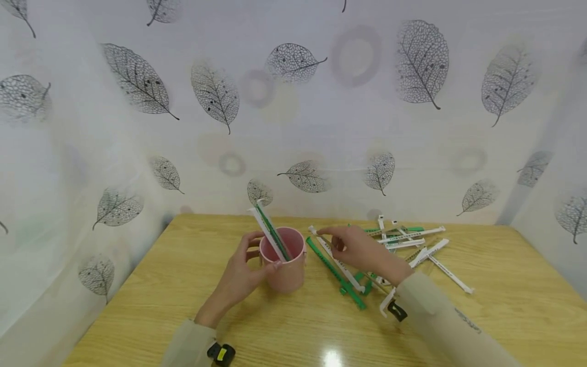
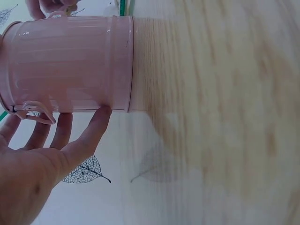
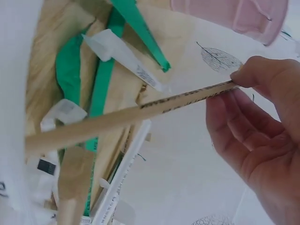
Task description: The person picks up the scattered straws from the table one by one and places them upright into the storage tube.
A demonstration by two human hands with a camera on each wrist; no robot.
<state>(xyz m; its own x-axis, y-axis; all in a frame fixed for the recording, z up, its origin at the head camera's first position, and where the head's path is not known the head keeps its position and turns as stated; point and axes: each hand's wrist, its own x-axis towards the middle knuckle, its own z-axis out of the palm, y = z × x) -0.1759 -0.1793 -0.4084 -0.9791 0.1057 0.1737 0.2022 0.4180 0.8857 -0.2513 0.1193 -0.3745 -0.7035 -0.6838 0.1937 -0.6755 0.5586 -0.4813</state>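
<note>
A small pink bucket (image 1: 286,278) stands on the table, with a white and a green wrapped straw (image 1: 270,232) leaning out over its rim. My left hand (image 1: 243,275) holds the bucket from the left, thumb at the front rim; in the left wrist view its fingertips touch the bucket wall (image 2: 65,65). To the right, my right hand (image 1: 359,250) is above the straw pile. The right wrist view shows this hand (image 3: 267,136) pinching one end of a brown paper-wrapped straw (image 3: 140,112) between thumb and fingers. The straw's other end runs out toward the sleeve.
Several white, green and brown wrapped straws (image 1: 412,237) lie crossed in a loose pile on the right of the wooden table (image 1: 160,306). A long green straw (image 1: 337,275) lies between bucket and pile. Behind hangs a leaf-patterned curtain (image 1: 293,127).
</note>
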